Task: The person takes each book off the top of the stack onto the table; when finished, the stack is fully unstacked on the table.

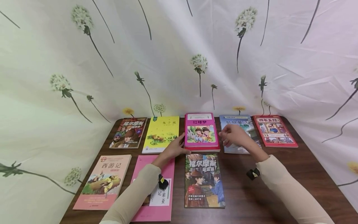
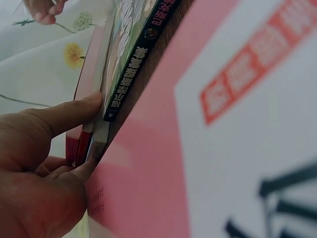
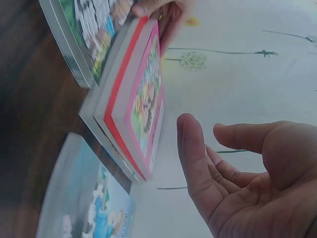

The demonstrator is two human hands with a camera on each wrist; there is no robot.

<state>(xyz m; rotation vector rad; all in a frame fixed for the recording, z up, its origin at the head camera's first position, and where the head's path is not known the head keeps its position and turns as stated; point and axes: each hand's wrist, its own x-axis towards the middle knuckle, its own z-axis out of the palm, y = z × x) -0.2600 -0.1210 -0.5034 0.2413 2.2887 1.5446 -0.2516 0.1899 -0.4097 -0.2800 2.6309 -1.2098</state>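
Observation:
A pink-covered book point(image 1: 202, 130) tops a small stack at the back middle of the table, with a red book point(image 1: 208, 150) directly beneath it. The right wrist view shows at least one more pale-edged book point(image 3: 94, 110) at the bottom. My left hand point(image 1: 173, 150) holds the stack at its front left corner, thumb point(image 2: 74, 114) along the front edge and fingers against the left side. To the right of the stack, my right hand point(image 1: 236, 136) hovers over a blue book point(image 1: 237, 150). Its fingers are loosely bent, and nothing is between them.
A comic-style book point(image 1: 204, 183) lies just in front of the stack. Yellow point(image 1: 160, 137) and dark-covered point(image 1: 128, 133) books are at back left, a red one point(image 1: 275, 130) at back right. Two pink books point(image 1: 102, 183) point(image 1: 152, 213) lie front left. Patterned cloth point(image 1: 179, 56) hangs behind.

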